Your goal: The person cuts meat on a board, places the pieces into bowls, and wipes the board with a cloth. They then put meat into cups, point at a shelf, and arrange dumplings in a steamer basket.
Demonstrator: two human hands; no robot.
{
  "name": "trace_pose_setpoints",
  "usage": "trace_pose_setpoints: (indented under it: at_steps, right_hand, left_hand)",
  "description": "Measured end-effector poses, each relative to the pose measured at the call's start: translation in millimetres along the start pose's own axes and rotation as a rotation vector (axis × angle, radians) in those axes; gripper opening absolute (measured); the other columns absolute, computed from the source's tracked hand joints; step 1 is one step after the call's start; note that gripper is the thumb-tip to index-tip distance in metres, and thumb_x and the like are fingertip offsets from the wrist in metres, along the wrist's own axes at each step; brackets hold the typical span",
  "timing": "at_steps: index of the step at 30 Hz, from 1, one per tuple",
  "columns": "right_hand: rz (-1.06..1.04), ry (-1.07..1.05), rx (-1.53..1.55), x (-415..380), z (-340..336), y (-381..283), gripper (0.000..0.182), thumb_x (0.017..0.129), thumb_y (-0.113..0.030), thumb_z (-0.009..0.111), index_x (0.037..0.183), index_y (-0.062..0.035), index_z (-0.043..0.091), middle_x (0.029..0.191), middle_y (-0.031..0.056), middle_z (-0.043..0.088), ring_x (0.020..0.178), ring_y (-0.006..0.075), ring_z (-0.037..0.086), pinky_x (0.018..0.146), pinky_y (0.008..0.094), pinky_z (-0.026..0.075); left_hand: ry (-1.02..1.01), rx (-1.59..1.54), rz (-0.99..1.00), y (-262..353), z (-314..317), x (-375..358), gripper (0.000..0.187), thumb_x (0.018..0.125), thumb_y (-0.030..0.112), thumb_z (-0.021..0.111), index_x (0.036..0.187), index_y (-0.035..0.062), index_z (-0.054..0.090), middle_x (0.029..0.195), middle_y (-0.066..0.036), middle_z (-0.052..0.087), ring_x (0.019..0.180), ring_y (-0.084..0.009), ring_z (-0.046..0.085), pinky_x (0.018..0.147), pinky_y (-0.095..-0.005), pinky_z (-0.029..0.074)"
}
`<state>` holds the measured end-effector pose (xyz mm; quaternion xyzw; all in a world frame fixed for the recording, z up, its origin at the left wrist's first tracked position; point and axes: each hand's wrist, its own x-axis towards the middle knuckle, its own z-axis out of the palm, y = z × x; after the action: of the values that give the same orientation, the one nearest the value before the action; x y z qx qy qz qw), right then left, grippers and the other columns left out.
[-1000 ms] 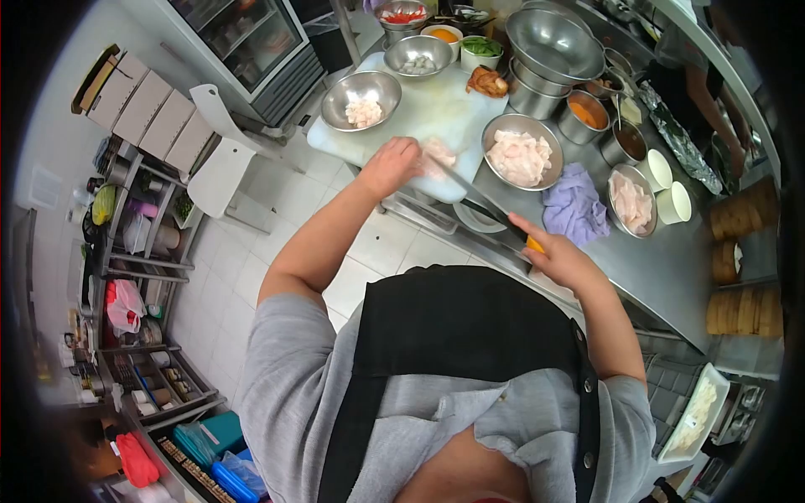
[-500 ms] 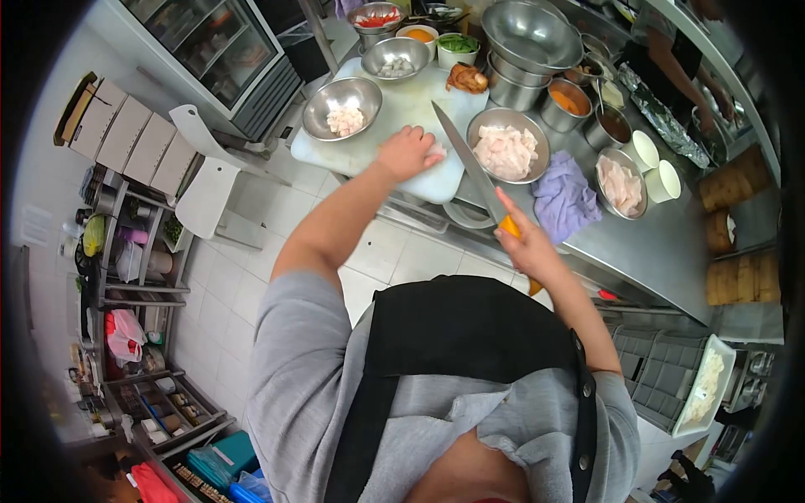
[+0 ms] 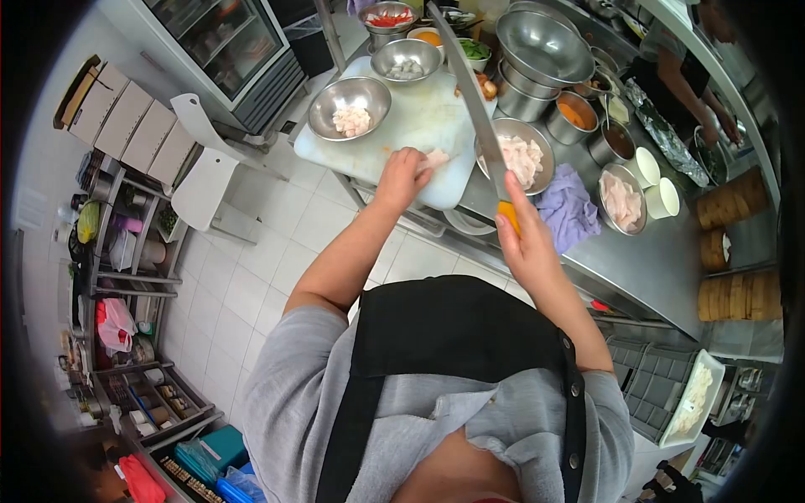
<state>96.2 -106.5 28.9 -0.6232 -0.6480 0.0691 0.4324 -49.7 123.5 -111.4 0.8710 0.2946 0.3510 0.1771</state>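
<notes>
On the white cutting board (image 3: 335, 155), my left hand (image 3: 401, 178) has its fingers closed on a piece of pale raw meat (image 3: 433, 159) near the board's front edge. My right hand (image 3: 527, 233) grips a long knife (image 3: 475, 96) by its yellow handle. The blade is raised, pointing away from me, and passes in front of a steel bowl of raw meat slices (image 3: 521, 158). At the board's left stands a steel bowl (image 3: 323, 105) with small cut pale pieces (image 3: 352, 121). Behind it is a smaller steel bowl (image 3: 407, 60) holding greyish pieces.
Right of the meat bowl lies a purple cloth (image 3: 566, 210); beyond it are another bowl of raw meat (image 3: 620, 199) and white cups (image 3: 662, 199). Stacked steel bowls (image 3: 545, 46) and a pot of orange sauce (image 3: 574, 116) stand behind. A white chair (image 3: 205, 184) is left.
My right hand has lifted the knife, its tip now farther up and away. My left hand has shifted slightly toward me, and more of the meat piece shows beside its fingers.
</notes>
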Motion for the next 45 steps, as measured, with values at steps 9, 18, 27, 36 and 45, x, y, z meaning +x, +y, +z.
trace_pose_setpoints:
  at_steps: [9, 18, 27, 36, 45]
  right_hand:
    - [0.367, -0.366, -0.146, -1, 28, 30, 0.066, 0.097, -0.018, 0.054, 0.155, -0.0267, 0.022, 0.089, 0.0281, 0.065, 0.081, 0.0467, 0.063, 0.075, 0.0521, 0.05]
    - [0.562, -0.669, -0.075, 13, 31, 49, 0.068, 0.097, -0.018, 0.052, 0.156, -0.0273, 0.018, 0.098, 0.0305, 0.066, 0.09, 0.0444, 0.065, 0.081, 0.05, 0.05]
    - [0.7, -0.592, -0.01, 25, 31, 18, 0.065, 0.098, -0.02, 0.051, 0.155, -0.0275, 0.021, 0.096, 0.0265, 0.066, 0.089, 0.0428, 0.064, 0.081, 0.0461, 0.05]
    - [0.393, -0.427, -0.161, -5, 48, 22, 0.066, 0.098, -0.019, 0.054, 0.155, -0.0256, 0.021, 0.089, 0.0258, 0.067, 0.084, 0.0442, 0.065, 0.076, 0.0493, 0.05]
    - [0.3, -0.216, -0.053, 12, 33, -20, 0.064, 0.098, -0.019, 0.05, 0.155, -0.0258, 0.021, 0.093, 0.0318, 0.065, 0.088, 0.0451, 0.065, 0.077, 0.0529, 0.05]
  left_hand:
    - [0.039, -0.01, 0.036, -3, 5, 0, 0.025, 0.079, 0.013, 0.074, 0.099, 0.005, 0.062, 0.101, -0.012, 0.062, 0.098, -0.0347, 0.058, 0.084, -0.0416, 0.05]
    - [-0.042, -0.05, 0.012, -3, -8, -7, 0.03, 0.079, 0.013, 0.072, 0.104, 0.0052, 0.059, 0.105, -0.013, 0.059, 0.102, -0.0354, 0.057, 0.087, -0.0413, 0.049]
    - [-0.047, -0.078, 0.098, -5, -16, -3, 0.029, 0.078, 0.012, 0.07, 0.104, 0.0061, 0.059, 0.109, -0.012, 0.056, 0.106, -0.0344, 0.054, 0.091, -0.0414, 0.047]
    - [-0.049, -0.112, 0.104, -14, -15, -11, 0.023, 0.078, 0.009, 0.069, 0.099, 0.0063, 0.061, 0.108, -0.012, 0.059, 0.105, -0.0347, 0.054, 0.092, -0.0412, 0.047]
    - [-0.048, -0.132, 0.082, -16, -17, -12, 0.021, 0.077, 0.009, 0.07, 0.097, 0.0078, 0.062, 0.107, -0.012, 0.058, 0.105, -0.0345, 0.055, 0.091, -0.0414, 0.048]
